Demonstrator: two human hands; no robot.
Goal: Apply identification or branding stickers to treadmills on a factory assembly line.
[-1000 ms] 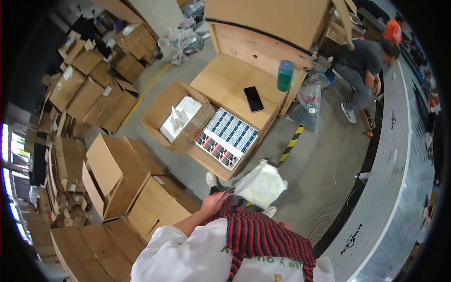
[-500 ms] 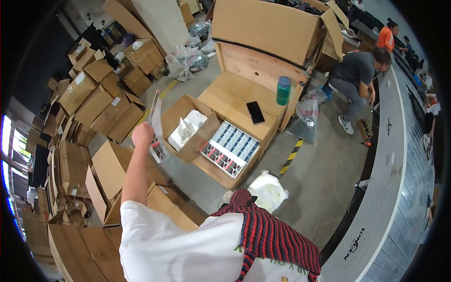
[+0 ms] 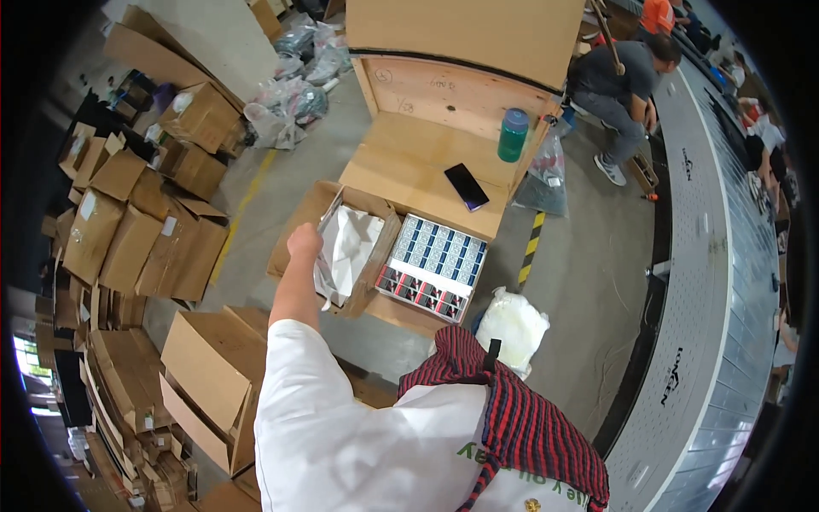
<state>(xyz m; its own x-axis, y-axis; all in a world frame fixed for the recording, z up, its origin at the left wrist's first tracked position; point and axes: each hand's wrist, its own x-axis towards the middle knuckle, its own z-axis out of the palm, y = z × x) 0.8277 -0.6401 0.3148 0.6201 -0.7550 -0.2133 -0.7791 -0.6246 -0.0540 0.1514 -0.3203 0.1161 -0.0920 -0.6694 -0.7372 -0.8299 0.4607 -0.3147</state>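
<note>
The left hand (image 3: 304, 241), raised half a second ago, now reaches the open carton (image 3: 294, 224) beside the tray of small boxes (image 3: 433, 266). Whether its fingers are closed, I cannot tell. The right hand is unseen.

Warehouse or packing floor. Bare grey concrete floor (image 3: 273, 192) with a yellow line painted on it and a strip of black-and-yellow hazard tape (image 3: 531, 247). Many brown cardboard cartons (image 3: 128, 222), flattened and folded, stacked along the left. Large plywood crates (image 3: 444, 94) serve as a work surface, with an open carton (image 3: 345, 247) and a tray of small boxed goods (image 3: 431, 269) on the lower one. Clear plastic bags of wrapping (image 3: 286, 102) lie heaped on the floor. A long curved metal conveyor (image 3: 725, 282) runs down the right side; another person (image 3: 618, 90) crouches beside it.
</note>
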